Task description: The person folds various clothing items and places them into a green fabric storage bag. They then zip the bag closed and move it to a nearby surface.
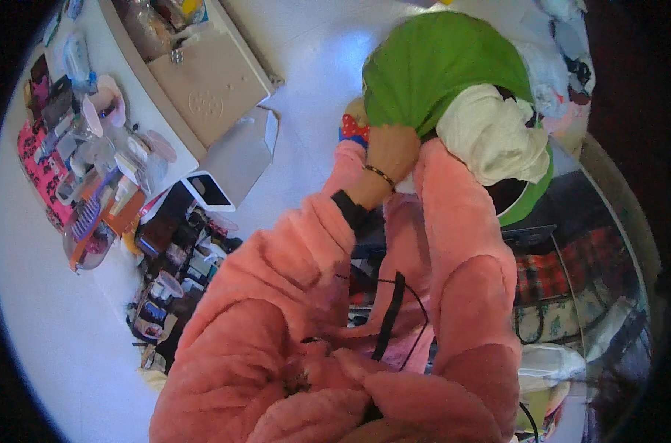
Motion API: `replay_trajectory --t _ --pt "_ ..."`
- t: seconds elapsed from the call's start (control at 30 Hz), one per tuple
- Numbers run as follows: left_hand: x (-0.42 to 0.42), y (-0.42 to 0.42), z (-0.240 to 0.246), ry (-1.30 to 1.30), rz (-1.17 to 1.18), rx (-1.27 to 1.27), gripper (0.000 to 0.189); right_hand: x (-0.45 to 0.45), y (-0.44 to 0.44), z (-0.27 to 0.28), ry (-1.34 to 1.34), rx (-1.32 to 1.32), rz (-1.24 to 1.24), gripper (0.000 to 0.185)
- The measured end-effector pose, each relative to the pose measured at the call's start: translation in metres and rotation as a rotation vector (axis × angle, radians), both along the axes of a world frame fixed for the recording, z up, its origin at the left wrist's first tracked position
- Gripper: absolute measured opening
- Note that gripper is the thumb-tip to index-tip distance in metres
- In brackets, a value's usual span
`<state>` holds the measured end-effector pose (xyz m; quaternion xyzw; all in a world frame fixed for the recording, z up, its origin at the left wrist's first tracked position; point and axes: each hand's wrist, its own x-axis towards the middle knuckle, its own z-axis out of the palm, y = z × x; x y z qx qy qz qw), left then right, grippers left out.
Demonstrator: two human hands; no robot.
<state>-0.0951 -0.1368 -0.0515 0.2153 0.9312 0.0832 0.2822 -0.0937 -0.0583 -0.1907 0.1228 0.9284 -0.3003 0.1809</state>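
My left hand (pixel 392 152), with a beaded bracelet at the wrist, reaches from a pink fleece sleeve to the edge of a large rounded green fabric item (pixel 446 66). Its fingers are hidden, so its grip cannot be told. A crumpled off-white cloth (pixel 488 133) lies over the right side of the green fabric, above a dark opening with a pale rim. My right hand is not in view; the other pink sleeve (pixel 460 205) ends beside the green fabric and the cloth. A foot in a red, dotted and blue covering (pixel 355 128) shows beside my left hand.
At the left stands a white unit (pixel 175 149) with an open drawer (pixel 213 83) and a hairbrush (pixel 86 219) among clutter. Small boxes and containers (pixel 166 285) crowd below it. At the right are red plaid fabric (pixel 546 271), a clear plastic bag (pixel 551 360) and a curved edge.
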Motion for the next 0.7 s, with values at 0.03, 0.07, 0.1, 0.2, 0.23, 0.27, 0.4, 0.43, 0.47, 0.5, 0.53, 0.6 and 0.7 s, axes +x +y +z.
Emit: replay_trajectory --t 0.03,0.07,0.1,0.2,0.23,0.27,0.4,0.43,0.47,0.5,0.53,0.6,0.7 --pt "-0.002 -0.010 0.001 0.145 0.059 0.051 0.023 0.002 -0.010 -0.003 0.012 -0.019 0.027 0.041" --pt "-0.001 -0.021 0.002 0.022 0.082 -0.048 0.026 0.006 -0.018 -0.004 0.021 -0.043 0.047 0.041" --pt "0.000 -0.028 0.002 -0.097 0.107 -0.138 0.029 0.014 -0.021 -0.002 0.035 -0.060 0.067 0.041" --pt "0.015 -0.031 0.000 -0.201 0.139 -0.164 0.037 0.045 -0.005 0.016 0.082 -0.088 0.138 0.041" --pt "0.026 -0.028 0.002 -0.217 0.146 -0.128 0.040 0.060 0.007 0.027 0.085 -0.098 0.177 0.041" --pt "0.038 -0.022 0.003 -0.269 0.161 -0.152 0.040 0.078 0.023 0.042 0.091 -0.096 0.225 0.041" --pt "0.077 -0.014 0.001 -0.348 0.188 -0.205 0.040 0.132 0.066 0.110 0.054 0.131 0.667 0.049" --pt "0.083 -0.017 -0.002 -0.343 0.186 -0.229 0.040 0.146 0.066 0.126 0.125 0.042 0.598 0.053" --pt "0.087 -0.021 -0.006 -0.349 0.211 -0.223 0.040 0.161 0.063 0.143 0.205 -0.045 0.503 0.056" --pt "0.088 -0.028 -0.012 -0.363 0.230 -0.225 0.040 0.169 0.059 0.151 0.310 -0.137 0.406 0.060" --pt "0.089 -0.035 -0.017 -0.336 0.257 -0.229 0.040 0.172 0.050 0.153 0.330 -0.146 0.444 0.064" --pt "0.090 -0.045 -0.025 -0.368 0.121 -0.134 0.040 0.172 0.035 0.143 0.113 -0.025 0.474 0.061" --pt "0.086 -0.050 -0.028 -0.360 -0.020 -0.065 0.042 0.158 0.025 0.110 0.139 0.111 0.498 0.043"
